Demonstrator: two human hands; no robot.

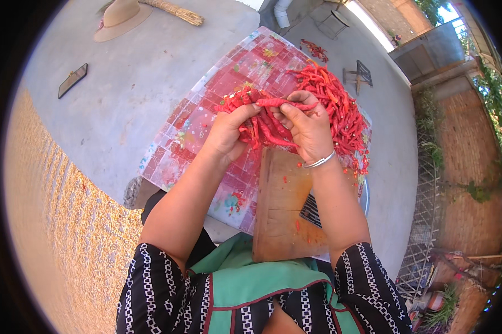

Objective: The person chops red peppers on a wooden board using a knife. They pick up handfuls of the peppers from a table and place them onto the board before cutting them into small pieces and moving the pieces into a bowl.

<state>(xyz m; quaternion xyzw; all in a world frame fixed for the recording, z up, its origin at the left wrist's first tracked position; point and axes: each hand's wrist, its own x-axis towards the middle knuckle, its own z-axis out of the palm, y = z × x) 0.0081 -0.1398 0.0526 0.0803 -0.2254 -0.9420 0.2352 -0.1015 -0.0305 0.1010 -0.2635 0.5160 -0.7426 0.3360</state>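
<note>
Both my hands are raised over the table at a bunch of red chili peppers (265, 131). My left hand (231, 128) is closed around the bunch, its thumb pressed along the near side. One long red chili pepper (273, 103) lies crosswise above the bunch, pinched between the thumb and fingers of my right hand (308, 125). Its left end meets my left thumb tip. A large heap of red chili peppers (340, 108) rises just right of my right hand. Below my hands lies a wooden cutting board (287, 192), with a dark slotted blade or grater (311, 210) partly hidden by my right forearm.
A red-and-white patterned cloth (192, 119) covers the table. Chili scraps dot the board. On the concrete floor lie a phone (73, 80), a straw hat (123, 19) and a broom (176, 11). A small stool (359, 77) stands beyond the heap. Yellow grain (78, 234) spreads at the left.
</note>
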